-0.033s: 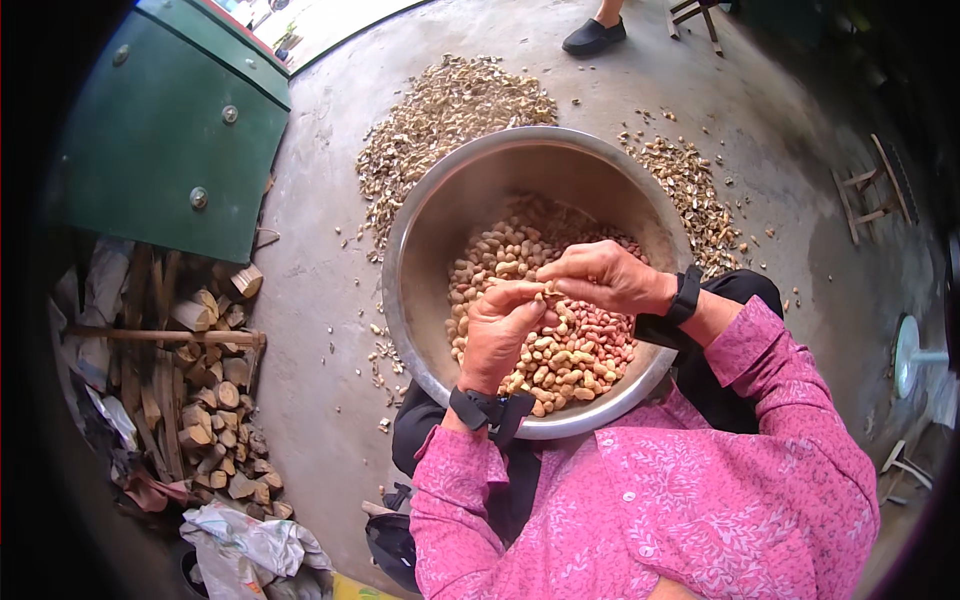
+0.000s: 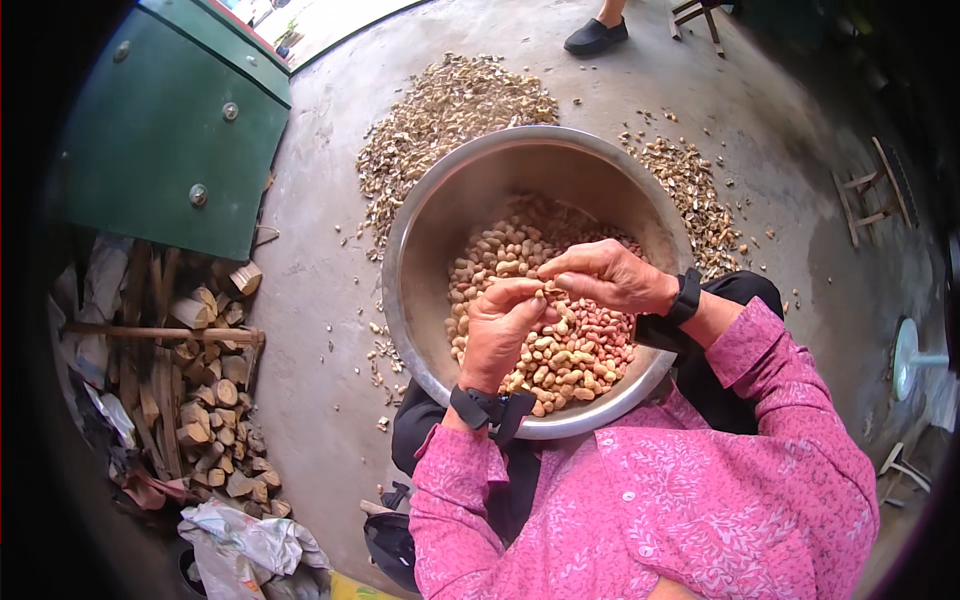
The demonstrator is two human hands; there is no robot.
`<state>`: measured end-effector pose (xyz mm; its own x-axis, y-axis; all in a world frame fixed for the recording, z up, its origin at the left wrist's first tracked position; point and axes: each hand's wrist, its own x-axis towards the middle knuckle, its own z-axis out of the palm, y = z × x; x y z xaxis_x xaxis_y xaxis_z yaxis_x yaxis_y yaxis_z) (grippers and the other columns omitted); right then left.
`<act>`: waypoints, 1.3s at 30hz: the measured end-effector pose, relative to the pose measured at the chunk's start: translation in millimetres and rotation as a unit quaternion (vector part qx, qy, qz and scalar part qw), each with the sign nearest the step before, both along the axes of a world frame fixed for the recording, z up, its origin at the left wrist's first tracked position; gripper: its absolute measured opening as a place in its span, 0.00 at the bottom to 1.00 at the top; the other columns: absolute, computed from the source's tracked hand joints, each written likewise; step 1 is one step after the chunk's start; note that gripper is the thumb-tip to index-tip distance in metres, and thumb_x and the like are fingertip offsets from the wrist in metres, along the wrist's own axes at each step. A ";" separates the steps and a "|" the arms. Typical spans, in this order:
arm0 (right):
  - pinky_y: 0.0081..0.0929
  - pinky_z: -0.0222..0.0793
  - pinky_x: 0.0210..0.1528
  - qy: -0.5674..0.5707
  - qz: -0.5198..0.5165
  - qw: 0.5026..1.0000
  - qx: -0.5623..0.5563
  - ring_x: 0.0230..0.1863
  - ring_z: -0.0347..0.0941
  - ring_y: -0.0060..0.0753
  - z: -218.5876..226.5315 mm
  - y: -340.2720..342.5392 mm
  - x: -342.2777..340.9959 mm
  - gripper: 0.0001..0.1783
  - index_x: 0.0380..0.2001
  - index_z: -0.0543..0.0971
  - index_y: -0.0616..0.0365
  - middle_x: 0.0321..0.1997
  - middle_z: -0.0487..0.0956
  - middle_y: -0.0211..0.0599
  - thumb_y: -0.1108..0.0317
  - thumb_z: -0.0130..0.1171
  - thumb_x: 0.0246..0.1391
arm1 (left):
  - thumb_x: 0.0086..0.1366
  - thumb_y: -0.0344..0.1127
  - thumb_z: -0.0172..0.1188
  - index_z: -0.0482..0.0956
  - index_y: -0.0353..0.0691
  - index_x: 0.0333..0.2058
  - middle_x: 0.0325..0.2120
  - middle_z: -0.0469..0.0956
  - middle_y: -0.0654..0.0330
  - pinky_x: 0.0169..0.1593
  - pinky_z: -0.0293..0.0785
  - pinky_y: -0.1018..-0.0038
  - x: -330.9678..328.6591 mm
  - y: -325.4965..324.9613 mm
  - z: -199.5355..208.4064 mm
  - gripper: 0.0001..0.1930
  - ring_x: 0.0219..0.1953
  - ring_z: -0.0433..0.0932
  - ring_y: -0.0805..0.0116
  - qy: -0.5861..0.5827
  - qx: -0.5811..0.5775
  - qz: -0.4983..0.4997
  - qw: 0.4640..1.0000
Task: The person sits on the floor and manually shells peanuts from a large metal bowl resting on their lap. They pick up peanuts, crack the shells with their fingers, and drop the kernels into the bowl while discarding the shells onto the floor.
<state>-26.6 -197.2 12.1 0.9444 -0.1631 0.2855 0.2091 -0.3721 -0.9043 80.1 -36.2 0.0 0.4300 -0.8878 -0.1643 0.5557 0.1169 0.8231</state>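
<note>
A wide metal basin [image 2: 428, 210] rests in front of me, against my legs. It holds unshelled peanuts [image 2: 560, 372] on the left and near side, and reddish shelled kernels [image 2: 608, 330] toward the right. Above them my left hand [image 2: 496, 332] pinches a peanut [image 2: 546, 291] between thumb and fingertips. My right hand [image 2: 615, 280] meets it there, its thumb and fingers closed on the same peanut. The fingers cover most of that peanut, so I cannot tell whether its shell is cracked. Both wrists wear black straps.
Broken shells [image 2: 450, 110] lie heaped on the floor beyond the basin, with a smaller shell pile [image 2: 690, 195] to its right. Chopped firewood [image 2: 215, 420] is stacked at left, below a green panel [image 2: 170, 130]. A wooden stool [image 2: 872, 190] is at right. Another person's shoe [image 2: 595, 37] shows at the top.
</note>
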 end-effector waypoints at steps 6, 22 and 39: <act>0.24 0.67 0.34 0.057 0.009 0.993 0.102 0.31 0.72 0.27 0.7 1.7 -5.9 0.10 0.34 0.75 0.63 0.28 0.77 0.40 0.69 0.52 0.50 | 0.54 0.21 0.54 0.75 0.33 0.34 0.30 0.76 0.59 0.37 0.74 0.80 -4.4 -8.2 -2.9 0.08 0.31 0.77 0.72 -0.100 0.013 0.043 0.994; 0.25 0.67 0.29 0.037 -0.020 0.990 -0.136 0.28 0.73 0.35 -1.4 -16.4 -15.8 0.07 0.26 0.75 0.60 0.25 0.75 0.37 0.77 0.58 0.38 | 0.54 0.23 0.55 0.70 0.35 0.41 0.36 0.73 0.62 0.41 0.69 0.83 -11.7 -22.5 -5.7 0.14 0.36 0.71 0.78 -0.097 0.060 -0.073 0.991; 0.25 0.69 0.27 0.146 -0.241 0.942 -0.185 0.25 0.72 0.31 4.5 -62.7 -56.7 0.15 0.36 0.72 0.58 0.26 0.76 0.36 0.68 0.58 0.41 | 0.58 0.30 0.53 0.70 0.33 0.39 0.30 0.74 0.59 0.30 0.74 0.81 -2.9 -22.3 -19.7 0.11 0.25 0.74 0.76 -0.083 0.163 0.013 0.983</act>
